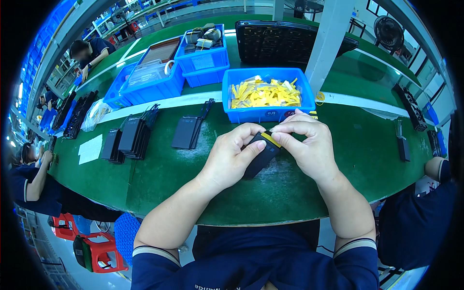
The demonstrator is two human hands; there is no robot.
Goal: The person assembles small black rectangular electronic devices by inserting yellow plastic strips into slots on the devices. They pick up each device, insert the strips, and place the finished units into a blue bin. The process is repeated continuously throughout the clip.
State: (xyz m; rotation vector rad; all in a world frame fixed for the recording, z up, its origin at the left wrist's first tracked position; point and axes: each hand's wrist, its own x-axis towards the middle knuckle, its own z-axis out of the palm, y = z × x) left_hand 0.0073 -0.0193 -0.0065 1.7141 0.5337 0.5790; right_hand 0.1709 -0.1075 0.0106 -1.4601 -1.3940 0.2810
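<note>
My left hand point(233, 153) is closed round a flat black rectangular pack point(261, 163), tilted above the green table, with its thumb on the upper face. Along the pack's top end lies a yellow strip point(271, 139). The fingers of my right hand point(306, 141) are pinched at that strip, thumb against the pack's corner. Just beyond my hands stands a blue bin point(263, 115) heaped with yellow strips point(266, 93). To the left, similar black packs with wires stand in a small group point(185, 133) and larger stacks point(133, 137).
Blue crates point(200, 62) and a black tray point(275, 41) stand at the back, beside a white post point(331, 43). A white paper point(90, 149) lies far left. One wired pack point(403, 149) stands at right. People sit at both sides; red stools point(104, 251) stand lower left.
</note>
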